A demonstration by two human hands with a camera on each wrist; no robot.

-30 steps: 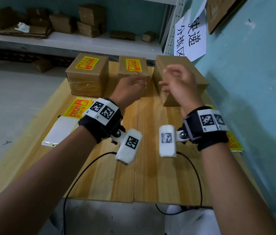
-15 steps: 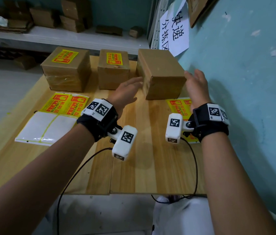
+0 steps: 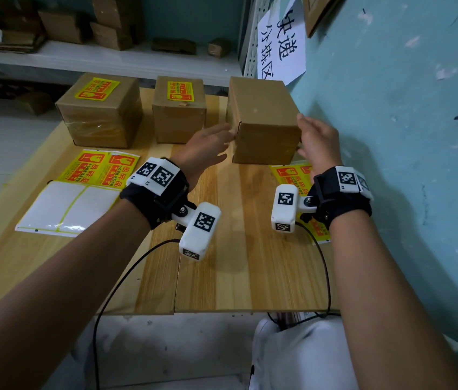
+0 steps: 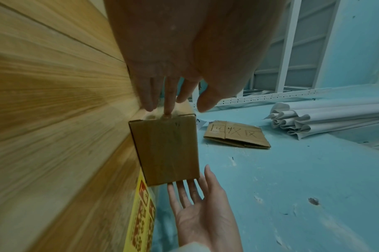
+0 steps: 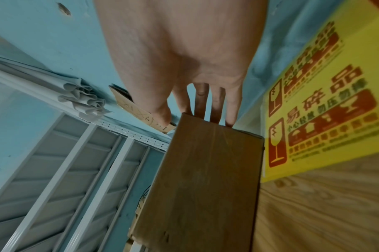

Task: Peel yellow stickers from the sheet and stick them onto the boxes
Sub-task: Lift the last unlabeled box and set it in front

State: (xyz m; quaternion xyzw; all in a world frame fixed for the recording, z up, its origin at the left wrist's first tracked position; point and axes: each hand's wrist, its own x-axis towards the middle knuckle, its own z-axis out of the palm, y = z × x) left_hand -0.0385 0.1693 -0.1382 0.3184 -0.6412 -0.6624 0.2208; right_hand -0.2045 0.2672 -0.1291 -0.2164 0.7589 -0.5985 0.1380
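1. The left hand [image 3: 204, 147] has its fingers straight, and the left fingertips [image 4: 167, 112] touch the left side of the unlabelled cardboard box [image 3: 261, 122]. They press against it and do not curl round it.
2. The right hand [image 3: 316, 142] lies flat along the opposite side of that box, fingers straight [image 5: 214, 109]. The box sits between two flat palms, neither hand closed on anything, and no sticker is in either hand.
3. This box stands on the wooden table [image 3: 222, 263], nearest the blue wall [image 3: 391, 136], and its top shows bare brown card.
4. To its left stand two more boxes: the middle box [image 3: 178, 119] carries a yellow sticker [image 3: 180, 91] on its top, and the far-left box [image 3: 101, 119] carries one too [image 3: 97, 88].
5. So two of the three boxes on the table look finished; the one between the hands is what remains, as far as these views show.
6. Supplies for it are close. A yellow sticker sheet [image 3: 292, 173] lies on the table just in front of the box, partly under the right wrist, with printed stickers on it.
7. A second sheet [image 3: 81, 190] lies on the left of the table: its far row holds two yellow stickers, and its near part is bare white backing.
8. What is left, I judge, is to settle this box, peel one sticker, and press it on the bare top.
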